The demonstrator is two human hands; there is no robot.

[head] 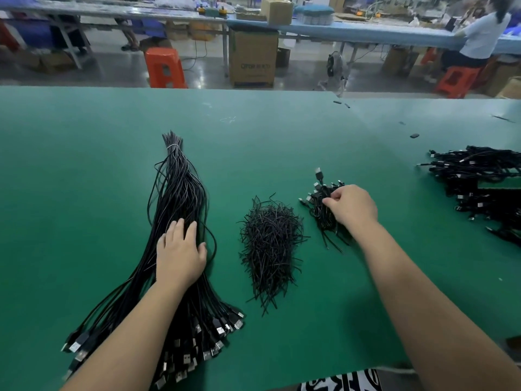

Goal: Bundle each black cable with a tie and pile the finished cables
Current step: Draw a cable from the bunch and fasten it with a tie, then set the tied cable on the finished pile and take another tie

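A long sheaf of loose black USB cables [180, 193] lies on the green table [84, 165], plugs fanned out toward me. My left hand [180, 255] rests on its middle with fingers straight. A heap of short black ties [269, 244] sits in the centre. To its right is a small pile of bundled cables [321, 204]. My right hand [353, 207] is on that pile, its fingertips curled and pinching at one bundle.
A larger pile of bundled cables [485, 179] lies at the right edge. Small black bits [414, 135] are scattered at the far right of the table. Beyond the table are orange stools [165, 67], cardboard boxes [252, 56] and a seated person [479, 38].
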